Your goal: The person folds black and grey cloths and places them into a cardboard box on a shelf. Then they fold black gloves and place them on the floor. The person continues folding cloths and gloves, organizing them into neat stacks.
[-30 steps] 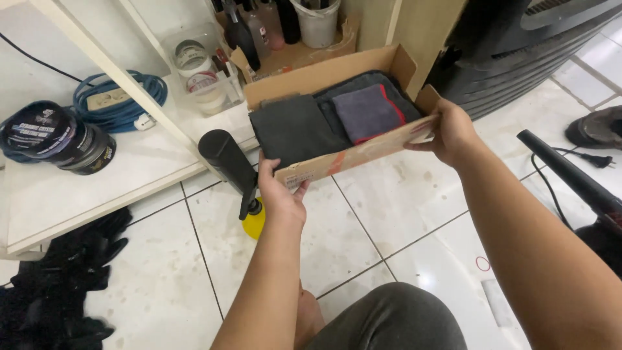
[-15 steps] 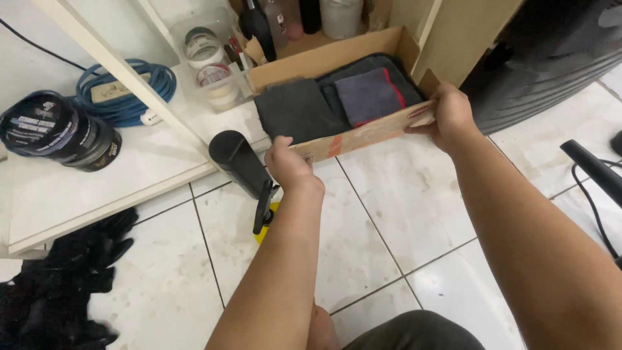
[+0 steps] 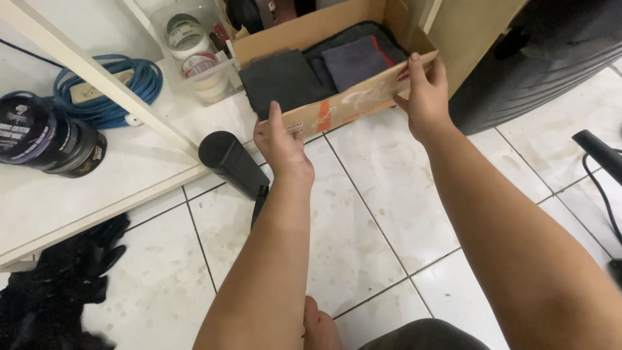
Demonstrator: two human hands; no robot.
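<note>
A shallow cardboard box [image 3: 343, 107] lies half on the low white shelf [image 3: 97, 188], with folded dark cloths [image 3: 282, 78] inside and a grey-purple cloth with a red edge [image 3: 356, 61]. My left hand [image 3: 282, 142] grips the box's near left corner. At the near right corner my right hand [image 3: 424, 97] holds the front wall, fingers over the rim.
A black cylindrical tool [image 3: 233, 162] lies on the tiled floor by my left wrist. On the shelf are dark round tins [image 3: 45, 136], a coiled blue cable [image 3: 110, 91] and tape rolls [image 3: 194, 52]. Black gloves [image 3: 58, 279] lie lower left; a dark tyre [image 3: 551, 52] stands right.
Both hands have pushed the box farther away, deeper onto the shelf. My arms are more outstretched and the view has shifted forward.
</note>
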